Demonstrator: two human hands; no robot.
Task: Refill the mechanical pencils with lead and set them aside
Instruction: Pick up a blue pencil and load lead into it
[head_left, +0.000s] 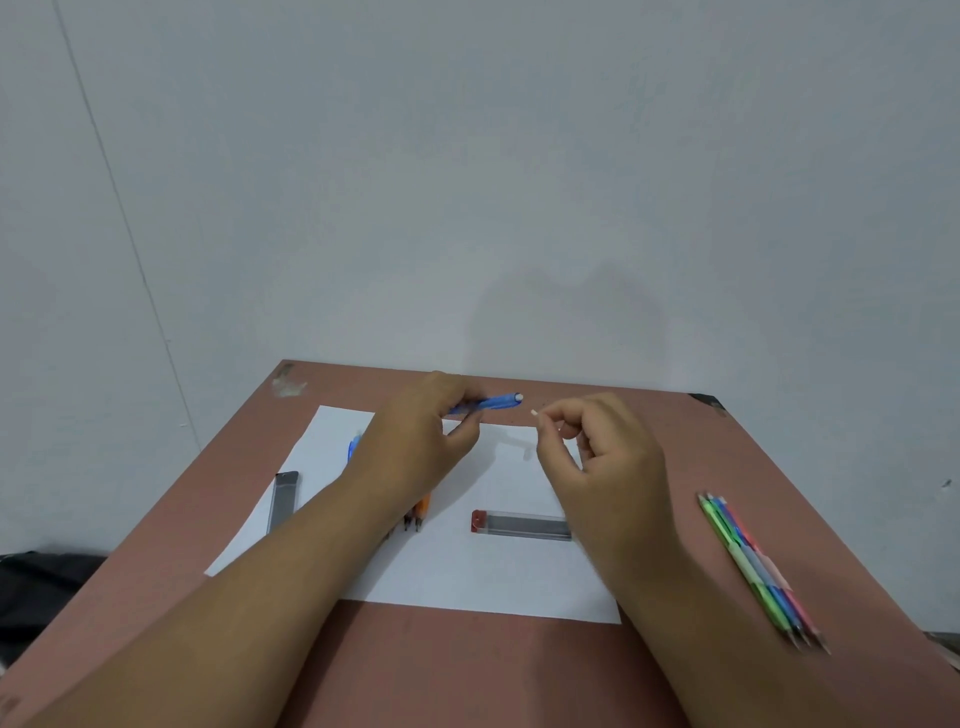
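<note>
My left hand (415, 441) grips a blue mechanical pencil (493, 402) above the white paper sheet (467, 566), its white-tipped rear end pointing right. Just right of that end, my right hand (597, 457) pinches a tiny white piece (534, 412), likely the eraser or cap, between thumb and forefinger. A lead case with a red cap (522, 525) lies on the paper below my right hand. A second grey lead case (283, 500) lies at the paper's left edge. Orange pencils (420, 512) and another blue one (353, 448) show partly under my left forearm.
Three pencils, green, blue and pink (758, 569), lie side by side on the brown table (467, 670) to the right of the paper. The table stands against a pale wall. A dark object (47, 592) sits off the table's left side.
</note>
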